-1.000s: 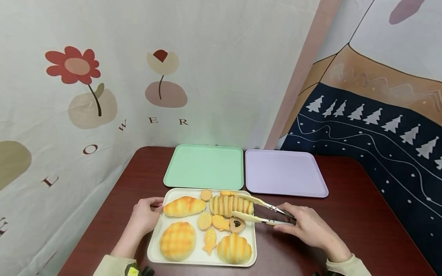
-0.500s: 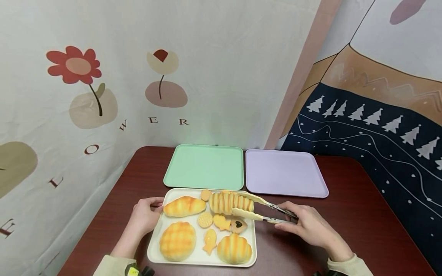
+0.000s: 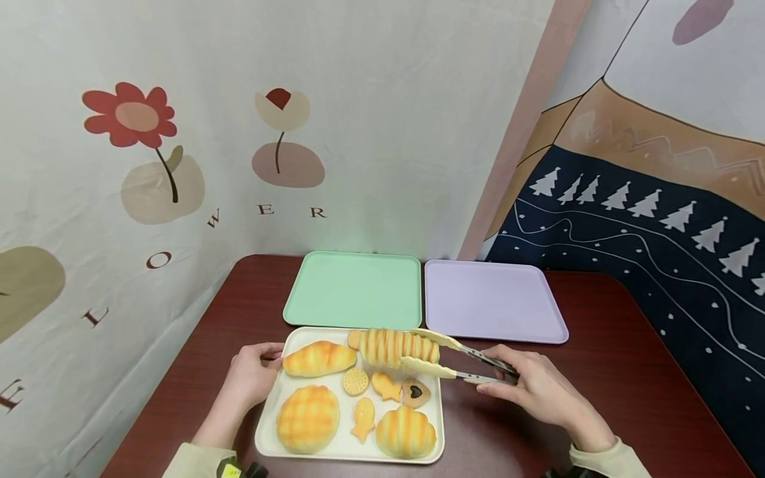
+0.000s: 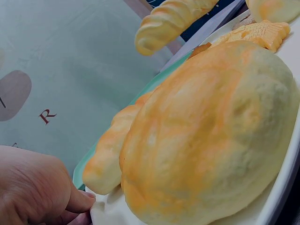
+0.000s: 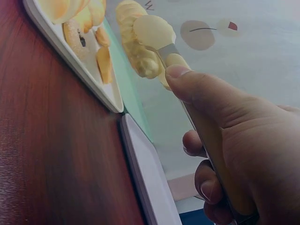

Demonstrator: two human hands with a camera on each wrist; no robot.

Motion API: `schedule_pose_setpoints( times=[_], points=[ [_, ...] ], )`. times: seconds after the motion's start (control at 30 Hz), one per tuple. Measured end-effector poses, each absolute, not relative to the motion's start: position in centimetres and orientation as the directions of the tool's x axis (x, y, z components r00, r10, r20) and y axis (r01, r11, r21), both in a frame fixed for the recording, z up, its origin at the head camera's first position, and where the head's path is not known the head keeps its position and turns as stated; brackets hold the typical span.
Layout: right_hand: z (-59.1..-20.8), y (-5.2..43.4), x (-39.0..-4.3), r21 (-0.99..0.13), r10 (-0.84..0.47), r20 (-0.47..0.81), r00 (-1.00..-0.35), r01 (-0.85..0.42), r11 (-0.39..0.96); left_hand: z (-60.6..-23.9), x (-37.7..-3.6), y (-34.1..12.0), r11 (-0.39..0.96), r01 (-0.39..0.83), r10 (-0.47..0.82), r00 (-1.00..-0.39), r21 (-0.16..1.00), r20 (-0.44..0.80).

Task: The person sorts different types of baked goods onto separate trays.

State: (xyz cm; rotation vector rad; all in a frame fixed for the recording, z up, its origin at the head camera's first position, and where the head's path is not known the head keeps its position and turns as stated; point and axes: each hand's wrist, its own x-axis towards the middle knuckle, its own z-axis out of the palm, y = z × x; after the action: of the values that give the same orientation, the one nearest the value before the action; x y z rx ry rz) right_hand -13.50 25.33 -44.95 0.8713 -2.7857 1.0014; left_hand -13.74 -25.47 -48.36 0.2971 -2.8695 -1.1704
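My right hand (image 3: 534, 385) grips a pair of tongs (image 3: 429, 368) with cream tips and metal arms. Between those tips is a long ridged bread roll (image 3: 388, 346), raised off the tray, as the left wrist view shows the same ridged roll (image 4: 173, 23) hanging above the other bread. My left hand (image 3: 254, 375) holds the left rim of the cream tray (image 3: 343, 445), thumb over the edge. On this tray lie an oval bread (image 3: 319, 358), a round checked bread (image 3: 307, 418), a striped bun (image 3: 406, 431) and several cookies, among them a fish-shaped cookie (image 3: 362, 419).
Behind the cream tray lie a green tray (image 3: 355, 289) and, to its right, a lilac tray (image 3: 493, 299). All stand on a dark red-brown table (image 3: 597, 372). A printed cloth (image 3: 382, 133) hangs close behind the table.
The ridged roll has risen in the tongs, shifting slightly up in the head view and uncovering more of the cookies below. The right hand has moved slightly right; the left hand keeps its place.
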Motion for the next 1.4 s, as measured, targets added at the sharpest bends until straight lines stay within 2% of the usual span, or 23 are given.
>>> schedule_pose_setpoints(
  times=[0.47, 0.83, 1.4],
  points=[
    [-43.6, 25.0, -15.1, -0.585, -0.51, 0.228, -0.829, -0.536, 0.609, -48.3, -13.7, -25.4, 0.698, -0.166, -0.187, -0.981, 0.697, -0.047],
    [-42.8, 24.8, -16.8, -0.561, -0.538, 0.294, -0.79, -0.598, 0.573, -48.3, -13.6, -25.4, 0.695, -0.177, -0.195, -0.979, 0.697, -0.055],
    [-42.0, 24.1, -19.6, -0.571, -0.559, 0.259, -0.788, -0.592, 0.569, -48.3, -13.4, -25.3, 0.704, -0.183, -0.197, -0.979, 0.687, -0.059]
  ],
)
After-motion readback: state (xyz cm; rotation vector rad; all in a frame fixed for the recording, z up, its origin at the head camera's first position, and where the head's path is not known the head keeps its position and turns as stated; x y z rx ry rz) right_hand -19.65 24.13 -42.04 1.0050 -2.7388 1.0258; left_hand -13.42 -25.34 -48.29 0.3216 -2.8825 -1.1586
